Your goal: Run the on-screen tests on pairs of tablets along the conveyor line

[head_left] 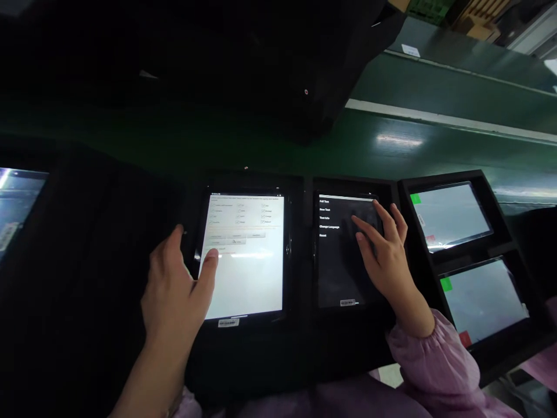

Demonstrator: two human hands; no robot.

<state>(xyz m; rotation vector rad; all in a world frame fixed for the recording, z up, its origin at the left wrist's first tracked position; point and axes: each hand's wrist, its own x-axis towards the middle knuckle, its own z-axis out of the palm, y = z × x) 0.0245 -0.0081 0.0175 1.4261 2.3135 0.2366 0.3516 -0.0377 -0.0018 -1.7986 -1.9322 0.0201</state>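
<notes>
A tablet (pixel 250 290) with a bright white screen of checkboxes and grey buttons lies in a black holder. At its left edge is my left hand (pixel 176 290), fingers apart, with the thumb over the screen. Beside it to the right sits a second tablet (pixel 337 267) with a dark menu listing lines such as "Test Info" and "Change Language". Over its right side my right hand (pixel 383 249) is spread, index finger extended towards the screen. Whether the fingertip touches the glass I cannot tell. Both hands hold nothing.
To the right, a black frame holds an upper tablet (pixel 452 215) and a lower tablet (pixel 483 302), both with pale screens and coloured corner patches. Another screen (pixel 17 203) shows at the far left. Dark cloth (pixel 195 64) hangs above, before a green surface (pixel 435 81).
</notes>
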